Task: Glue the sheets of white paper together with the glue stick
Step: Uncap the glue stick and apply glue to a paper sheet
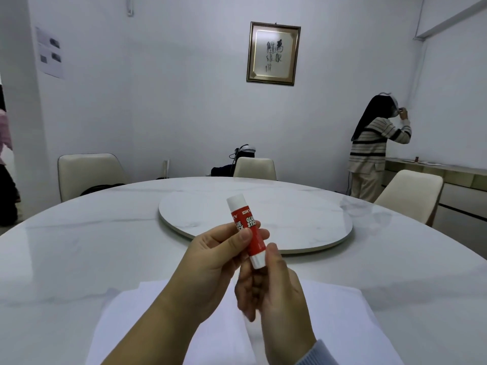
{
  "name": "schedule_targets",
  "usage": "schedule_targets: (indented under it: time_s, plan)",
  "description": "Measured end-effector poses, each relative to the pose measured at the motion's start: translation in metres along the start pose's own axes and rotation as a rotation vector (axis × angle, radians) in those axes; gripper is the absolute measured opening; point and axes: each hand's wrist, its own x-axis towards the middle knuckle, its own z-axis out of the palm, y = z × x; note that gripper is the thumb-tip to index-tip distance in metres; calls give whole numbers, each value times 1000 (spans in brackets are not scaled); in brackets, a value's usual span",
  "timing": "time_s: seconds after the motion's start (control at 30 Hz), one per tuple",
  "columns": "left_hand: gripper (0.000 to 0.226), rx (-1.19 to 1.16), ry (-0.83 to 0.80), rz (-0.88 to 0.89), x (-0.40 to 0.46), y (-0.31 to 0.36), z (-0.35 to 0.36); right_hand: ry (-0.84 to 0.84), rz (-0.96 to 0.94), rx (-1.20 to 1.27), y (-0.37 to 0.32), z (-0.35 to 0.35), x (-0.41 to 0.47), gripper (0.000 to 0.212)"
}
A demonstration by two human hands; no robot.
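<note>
Hidden: white paper sheets (163,320) partly behind arms, cut off near | glue stick (246,230) capped, tilted, above counter (79,248) | left hand (210,262) pinches body | right hand (268,283) fingers grip base.

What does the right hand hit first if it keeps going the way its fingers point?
The right hand points up and away; its fingertips already touch the white base of the glue stick, held by the left hand. Past that, probably the turntable, though depth is unclear.
</note>
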Motion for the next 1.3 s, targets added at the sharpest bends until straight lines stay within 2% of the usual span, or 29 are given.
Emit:
schedule_targets:
  time_s: [0.13,0.2,0.23,0.3,0.33,0.4,0.43,0.5,0.6,0.67,0.73,0.8,0.87,0.93,1.0,1.07,1.13,1.23,1.3]
  plan:
    - [23,-26,44,1,3,-3,-1,96,-355,-545,1,-5,5,45]
    - [30,-88,62,30,5,0,-2,24,-413,-746,-5,-8,16,47]
    - [40,-100,70,56,7,2,-4,-48,-386,-747,-12,-8,24,51]
    - [57,-116,79,110,10,3,-8,-199,-232,-534,-27,-7,35,55]
    - [58,-127,77,128,12,4,-9,-249,-87,-353,-32,-5,39,54]
    - [50,-134,73,132,11,7,-10,-304,205,6,-32,1,39,57]
    - [41,-121,84,116,10,8,-10,-286,268,80,-26,3,37,59]
    - [24,-39,104,80,6,9,-10,-170,177,-37,-11,3,30,61]
    - [21,71,117,45,6,7,-10,-1,-204,-344,7,-3,25,56]
    - [21,92,122,37,6,8,-9,18,-274,-447,11,-4,24,52]
    - [21,98,120,39,7,8,-9,-11,-174,-301,9,-4,22,51]
    - [22,73,107,40,7,8,-8,-77,57,-3,4,-3,23,51]
    - [24,64,111,41,8,7,-7,-111,166,68,5,-2,23,53]
    - [26,63,125,49,8,5,-6,-75,103,-11,7,-2,25,53]
    - [29,50,141,57,9,4,-6,-20,-96,-163,10,-2,26,45]
    - [30,46,153,58,9,3,-6,26,-206,-295,12,-3,26,41]
    - [30,40,149,60,10,3,-6,19,-130,-214,11,-2,25,43]
    - [28,38,143,59,9,2,-5,-50,129,52,6,-2,25,52]
    - [28,46,141,58,9,2,-5,-66,167,34,6,-3,25,56]
